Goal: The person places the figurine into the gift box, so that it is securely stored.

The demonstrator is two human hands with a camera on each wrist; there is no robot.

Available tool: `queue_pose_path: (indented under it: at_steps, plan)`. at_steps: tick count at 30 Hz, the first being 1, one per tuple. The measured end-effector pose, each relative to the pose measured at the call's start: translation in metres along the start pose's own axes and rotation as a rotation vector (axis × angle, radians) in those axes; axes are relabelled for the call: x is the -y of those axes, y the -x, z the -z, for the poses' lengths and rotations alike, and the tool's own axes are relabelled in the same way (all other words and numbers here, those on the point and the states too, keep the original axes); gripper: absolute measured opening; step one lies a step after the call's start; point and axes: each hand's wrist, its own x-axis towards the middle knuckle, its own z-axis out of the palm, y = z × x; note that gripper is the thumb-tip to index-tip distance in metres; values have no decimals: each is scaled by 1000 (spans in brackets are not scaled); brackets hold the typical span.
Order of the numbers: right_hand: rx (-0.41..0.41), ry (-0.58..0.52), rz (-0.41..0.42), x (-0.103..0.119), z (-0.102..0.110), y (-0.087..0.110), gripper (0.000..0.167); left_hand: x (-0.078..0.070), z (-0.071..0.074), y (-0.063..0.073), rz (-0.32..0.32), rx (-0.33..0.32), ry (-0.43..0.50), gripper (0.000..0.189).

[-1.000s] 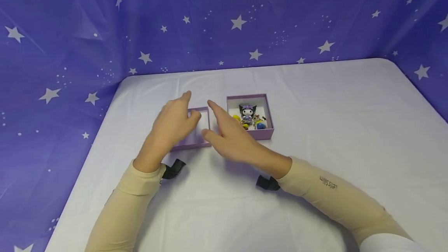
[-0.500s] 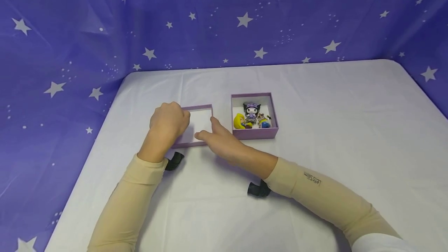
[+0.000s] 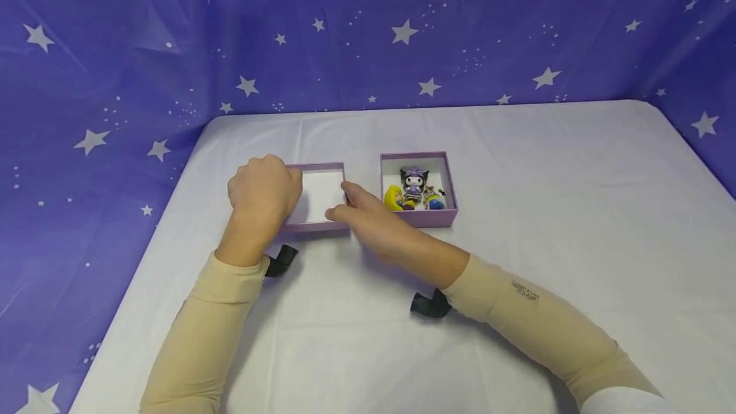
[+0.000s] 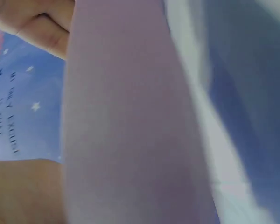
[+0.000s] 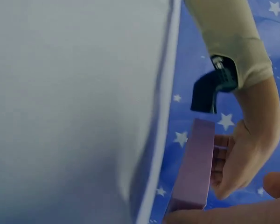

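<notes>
A shallow purple box lid, white inside and hollow side up, is held between both hands, with a shadow under its front edge. My left hand grips its left side, fingers curled and mostly hidden in the head view. At the right end, my right hand pinches the wall, thumb toward the front corner. The lid's purple side fills the left wrist view. From the right wrist, the lid appears edge-on, the left hand beyond it.
Right of the lid stands a deeper purple box. In it are a black-and-purple figurine, a yellow-haired figurine and a small brown-and-blue figurine. A white cloth covers the table, and a starry purple curtain hangs behind.
Both hands have come from hovering open over the lid to holding its two ends. The lid has shifted slightly up and left in view; the figurine box stays put.
</notes>
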Motion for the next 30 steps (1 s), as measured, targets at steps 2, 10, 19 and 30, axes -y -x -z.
queue_pose_path:
  at_steps: [2, 10, 19, 30]
  plan:
    - [4, -14, 26, 5, 8, 4, 75, -2, 4, 2, -11, -66, 28, 40]
    - [44, -135, 153, 20, 56, 23, 65, -17, -1, 8, -171, -251, 264, 41]
    - [-25, -283, 302, 15, 104, 42, 62, -48, -15, 23, -368, -314, 600, 45]
    - [-85, -315, 529, 4, 152, 70, 61, -82, -32, 43, -610, -258, 1033, 44]
